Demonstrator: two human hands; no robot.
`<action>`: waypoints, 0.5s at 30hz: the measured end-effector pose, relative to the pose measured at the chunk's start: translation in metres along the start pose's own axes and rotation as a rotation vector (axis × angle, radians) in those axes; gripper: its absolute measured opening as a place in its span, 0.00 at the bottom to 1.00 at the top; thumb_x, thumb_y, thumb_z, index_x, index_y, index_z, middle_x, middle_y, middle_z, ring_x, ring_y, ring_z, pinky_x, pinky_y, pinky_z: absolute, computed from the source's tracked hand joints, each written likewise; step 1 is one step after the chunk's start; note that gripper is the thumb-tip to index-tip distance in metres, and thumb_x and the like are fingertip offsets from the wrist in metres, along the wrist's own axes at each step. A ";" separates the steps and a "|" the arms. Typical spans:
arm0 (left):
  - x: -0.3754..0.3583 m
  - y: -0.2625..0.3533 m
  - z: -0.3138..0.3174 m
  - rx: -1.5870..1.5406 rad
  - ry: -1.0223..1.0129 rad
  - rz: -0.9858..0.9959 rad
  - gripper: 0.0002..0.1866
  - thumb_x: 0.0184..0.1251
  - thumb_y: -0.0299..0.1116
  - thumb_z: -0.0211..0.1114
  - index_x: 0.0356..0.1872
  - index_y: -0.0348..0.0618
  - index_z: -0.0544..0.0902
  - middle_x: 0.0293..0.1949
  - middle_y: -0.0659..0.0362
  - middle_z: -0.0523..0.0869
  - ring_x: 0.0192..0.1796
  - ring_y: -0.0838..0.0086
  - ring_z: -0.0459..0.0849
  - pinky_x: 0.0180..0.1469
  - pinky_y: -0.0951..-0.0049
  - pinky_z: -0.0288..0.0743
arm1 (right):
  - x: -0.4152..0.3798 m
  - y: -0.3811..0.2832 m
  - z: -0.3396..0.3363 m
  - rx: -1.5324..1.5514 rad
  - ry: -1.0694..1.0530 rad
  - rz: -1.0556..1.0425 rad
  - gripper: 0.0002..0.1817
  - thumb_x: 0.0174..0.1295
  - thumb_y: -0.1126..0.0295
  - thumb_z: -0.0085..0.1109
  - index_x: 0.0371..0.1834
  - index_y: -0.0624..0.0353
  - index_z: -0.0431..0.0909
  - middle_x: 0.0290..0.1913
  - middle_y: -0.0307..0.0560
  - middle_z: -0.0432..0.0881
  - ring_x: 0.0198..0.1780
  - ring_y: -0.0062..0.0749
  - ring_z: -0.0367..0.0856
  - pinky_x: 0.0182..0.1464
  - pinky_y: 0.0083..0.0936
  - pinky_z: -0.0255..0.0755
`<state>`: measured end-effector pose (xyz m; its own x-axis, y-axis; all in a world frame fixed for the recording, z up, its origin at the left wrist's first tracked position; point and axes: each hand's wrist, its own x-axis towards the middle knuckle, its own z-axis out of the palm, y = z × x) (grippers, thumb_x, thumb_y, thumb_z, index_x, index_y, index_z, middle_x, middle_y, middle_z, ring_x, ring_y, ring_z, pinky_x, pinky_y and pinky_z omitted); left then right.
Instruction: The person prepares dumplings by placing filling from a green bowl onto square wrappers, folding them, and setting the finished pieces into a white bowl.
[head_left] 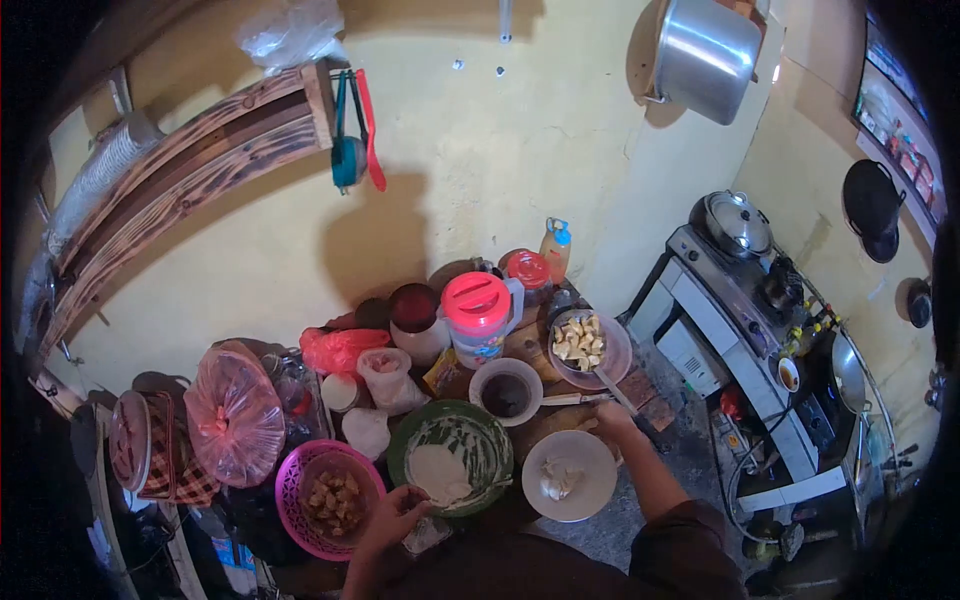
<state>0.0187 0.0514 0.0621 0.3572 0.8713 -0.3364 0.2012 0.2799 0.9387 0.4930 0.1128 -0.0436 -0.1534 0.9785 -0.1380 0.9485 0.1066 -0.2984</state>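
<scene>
Two pointers: with left hand (399,510) loosely parted by the green bowl (402,440), keep white mix (437,472) inside; with right hand (612,420) beside the white bowl (603,475), unclear in grip, avoid its rim.

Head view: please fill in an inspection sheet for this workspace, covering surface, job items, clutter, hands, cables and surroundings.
Surface: worktop crowded, little of it bare.
Job's things: green bowl with a white mixture; white bowl with a little pale matter; pale chunks beyond it; pink basket around brown pieces.
Clutter: red-lidded jug and tied pink bag.
Grippers: bare hands; left hand at the green bowl's near rim, right hand beside the white bowl; grip unclear.
Cables: hose or cable looping below the stove.
Surroundings: lidded pot on the stove; wooden shelf; hanging pot.
</scene>
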 end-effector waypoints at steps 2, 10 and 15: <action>-0.006 0.004 -0.003 0.002 0.035 -0.018 0.08 0.61 0.30 0.62 0.38 0.39 0.77 0.31 0.66 0.77 0.36 0.84 0.74 0.39 0.81 0.69 | -0.003 0.013 0.013 -0.020 0.050 -0.095 0.13 0.39 0.65 0.67 0.32 0.50 0.84 0.35 0.49 0.81 0.38 0.45 0.80 0.42 0.35 0.74; -0.008 0.008 -0.020 0.106 0.180 0.045 0.10 0.59 0.30 0.63 0.39 0.36 0.77 0.33 0.61 0.81 0.35 0.81 0.77 0.38 0.78 0.72 | -0.018 -0.012 0.003 0.078 0.300 -0.039 0.04 0.43 0.71 0.62 0.23 0.57 0.80 0.30 0.48 0.80 0.34 0.44 0.79 0.38 0.35 0.73; -0.004 -0.002 -0.023 0.189 0.227 0.087 0.10 0.58 0.31 0.64 0.38 0.36 0.77 0.32 0.61 0.81 0.34 0.81 0.77 0.38 0.78 0.72 | -0.021 -0.016 -0.013 0.135 0.281 0.079 0.06 0.46 0.72 0.60 0.28 0.58 0.81 0.30 0.50 0.81 0.34 0.44 0.80 0.39 0.35 0.73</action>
<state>-0.0041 0.0563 0.0635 0.1721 0.9623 -0.2104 0.3526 0.1393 0.9254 0.4848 0.0932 -0.0235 0.0193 0.9953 0.0947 0.9063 0.0226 -0.4221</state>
